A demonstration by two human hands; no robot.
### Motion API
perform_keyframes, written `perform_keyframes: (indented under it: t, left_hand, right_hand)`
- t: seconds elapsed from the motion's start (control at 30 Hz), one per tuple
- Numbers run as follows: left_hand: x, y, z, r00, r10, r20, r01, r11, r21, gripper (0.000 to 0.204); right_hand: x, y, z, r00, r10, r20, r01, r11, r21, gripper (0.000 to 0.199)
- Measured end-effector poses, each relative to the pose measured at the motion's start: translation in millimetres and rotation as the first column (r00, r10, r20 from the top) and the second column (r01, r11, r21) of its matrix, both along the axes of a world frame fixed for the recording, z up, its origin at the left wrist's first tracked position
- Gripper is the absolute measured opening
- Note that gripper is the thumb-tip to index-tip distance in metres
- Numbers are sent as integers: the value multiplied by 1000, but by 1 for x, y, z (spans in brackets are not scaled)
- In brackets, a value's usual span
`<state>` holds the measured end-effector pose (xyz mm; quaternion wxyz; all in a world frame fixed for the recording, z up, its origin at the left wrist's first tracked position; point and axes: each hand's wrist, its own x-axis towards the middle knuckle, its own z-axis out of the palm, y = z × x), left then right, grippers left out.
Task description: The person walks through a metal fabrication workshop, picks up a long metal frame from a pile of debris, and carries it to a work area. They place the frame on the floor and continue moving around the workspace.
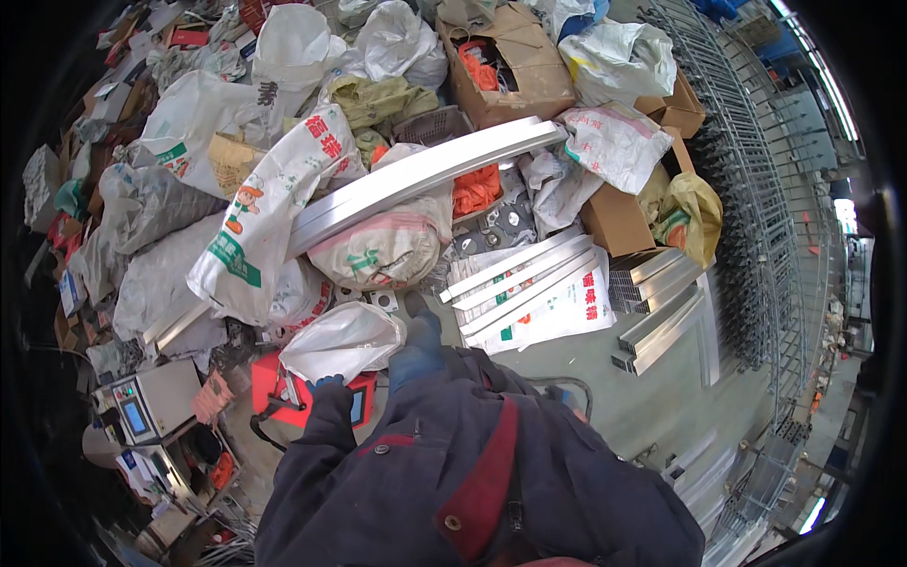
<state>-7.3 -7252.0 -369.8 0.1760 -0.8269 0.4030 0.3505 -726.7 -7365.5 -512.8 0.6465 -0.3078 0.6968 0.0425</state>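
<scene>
Reaching down into a floor heap: left hand (326, 384), blue-gloved, closed on the edge of a white plastic sack (342, 342) beside a red case (283, 389). Right hand unseen. Lifting the sack clear likely calls for a firmer grip.

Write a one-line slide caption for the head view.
Person's gloved left hand touches a white sack amid heaped bags, cardboard boxes and long aluminium profiles.
</scene>
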Motion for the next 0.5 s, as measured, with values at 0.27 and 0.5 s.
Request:
perform_keyframes:
  t: [0.27,0.5]
  left_hand:
    - [49,-33,12,999,22,-49,-31,984,-175,45]
    - [46,-49,14,985,136,-103,-152,973,-176,53]
  right_hand:
    - [163,-194,112,947,-267,-179,293,945,142,28]
    - [158,-256,120,978,81,-193,-74,996,47,35]
